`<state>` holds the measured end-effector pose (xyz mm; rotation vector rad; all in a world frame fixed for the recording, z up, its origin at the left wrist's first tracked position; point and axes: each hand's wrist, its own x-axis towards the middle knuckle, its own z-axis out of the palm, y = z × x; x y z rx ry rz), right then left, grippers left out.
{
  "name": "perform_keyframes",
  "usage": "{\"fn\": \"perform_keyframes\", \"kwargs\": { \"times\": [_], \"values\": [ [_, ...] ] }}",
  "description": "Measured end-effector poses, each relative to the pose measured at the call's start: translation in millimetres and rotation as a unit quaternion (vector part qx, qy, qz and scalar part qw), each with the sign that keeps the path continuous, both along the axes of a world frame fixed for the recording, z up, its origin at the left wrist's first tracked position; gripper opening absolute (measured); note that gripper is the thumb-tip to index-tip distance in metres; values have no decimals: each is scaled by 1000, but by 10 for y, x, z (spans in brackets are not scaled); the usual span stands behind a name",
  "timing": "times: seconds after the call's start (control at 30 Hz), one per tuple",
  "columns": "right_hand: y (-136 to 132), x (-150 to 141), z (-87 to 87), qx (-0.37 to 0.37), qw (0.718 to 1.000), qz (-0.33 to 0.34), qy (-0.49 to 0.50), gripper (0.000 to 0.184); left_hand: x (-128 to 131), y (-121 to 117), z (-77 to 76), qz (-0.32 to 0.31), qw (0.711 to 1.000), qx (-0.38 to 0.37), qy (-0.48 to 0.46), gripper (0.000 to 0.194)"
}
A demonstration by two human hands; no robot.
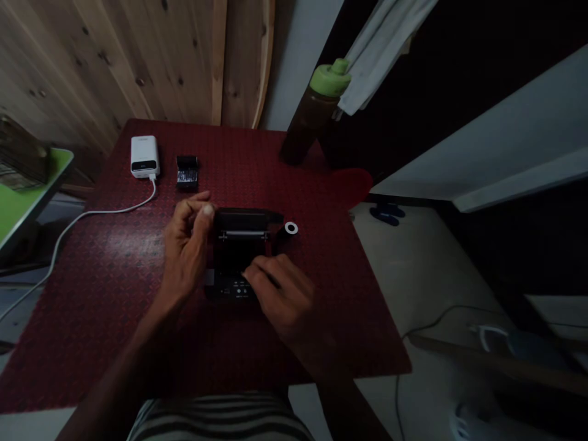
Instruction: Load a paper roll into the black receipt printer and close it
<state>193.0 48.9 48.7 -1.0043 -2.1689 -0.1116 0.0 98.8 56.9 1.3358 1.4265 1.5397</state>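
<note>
The black box [236, 260] is on the red table [114, 288], lid [241, 218] up. The left hand [186, 248] is by the lid; the right hand [283, 293] curls over the front. I can't tell if either grips. It looks like work inside; next needs gentle fingers.

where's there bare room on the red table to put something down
Bare table: right of the right hand, to the edge; between the black item and the bottle; below the cable, left of the left forearm. Crowded: mid-table, where that hand, the left hand, the device and the roll sit close.
</note>
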Motion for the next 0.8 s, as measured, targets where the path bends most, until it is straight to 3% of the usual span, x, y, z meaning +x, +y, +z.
{"fn": "perform_keyframes", "kwargs": {
  "times": [0.1,0.23,0.37,0.6,0.8],
  "values": [
    [-90,18,8,-7,1000,-10,5,24,-34,-171,-71,-9,1000,-18,1,25],
    [-175,25,0,4,1000,-23,10,22,-51,-410,-260,-17,996,-67,-60,63],
    [-190,7,-34,-11,999,-50,6,20,-34,-556,-399,-49,981,-143,-118,70],
    [-162,-19,-26,-84,994,-6,66,10,-30,-561,-387,-63,976,-155,-143,66],
    [-165,-42,-30,-94,993,-8,71,5,-16,-555,-365,-65,973,-158,-156,63]
  ]
}}
